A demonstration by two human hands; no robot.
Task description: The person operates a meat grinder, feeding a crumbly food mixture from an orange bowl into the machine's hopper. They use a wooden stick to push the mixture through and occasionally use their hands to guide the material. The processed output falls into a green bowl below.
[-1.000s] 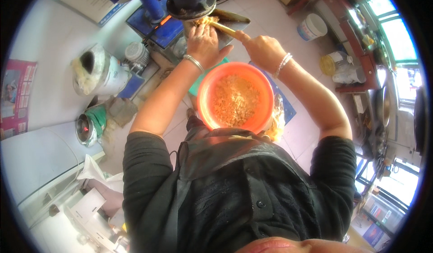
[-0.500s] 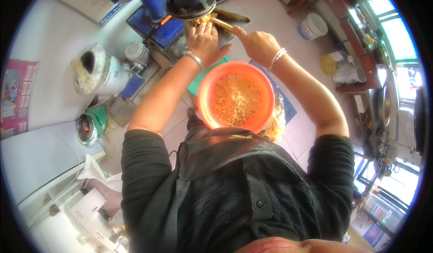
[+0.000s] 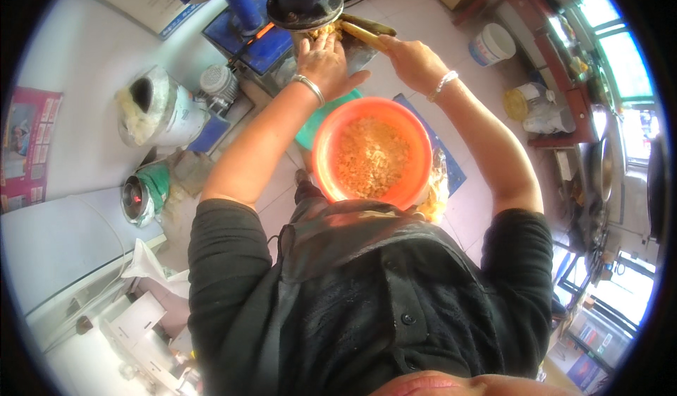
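My left hand [image 3: 323, 68] lies palm down with fingers stretched out, its fingertips against a golden crumbly mass [image 3: 326, 32] just below the round flange [image 3: 305, 16] of a blue machine. My right hand [image 3: 417, 64] is wrapped round the near end of a light wooden stick [image 3: 364, 35]. The stick's far end points at the crumbly mass beside my left fingers; whether it touches the mass cannot be made out. Nearer to me stands an orange-red basin [image 3: 319, 149] holding golden, flaky crumbs [image 3: 370, 157].
A green basin [image 3: 308, 133] shows partly behind the orange-red one. To the left stand a white bucket [image 3: 176, 117] and a small motor [image 3: 217, 80]. A white tub [image 3: 491, 45] is on the tiled floor at the right, near a reddish-brown cabinet [image 3: 560, 71].
My right hand has shifted slightly right and away from me with the stick. My left hand stays at the crumbly mass. The whole view has moved a little.
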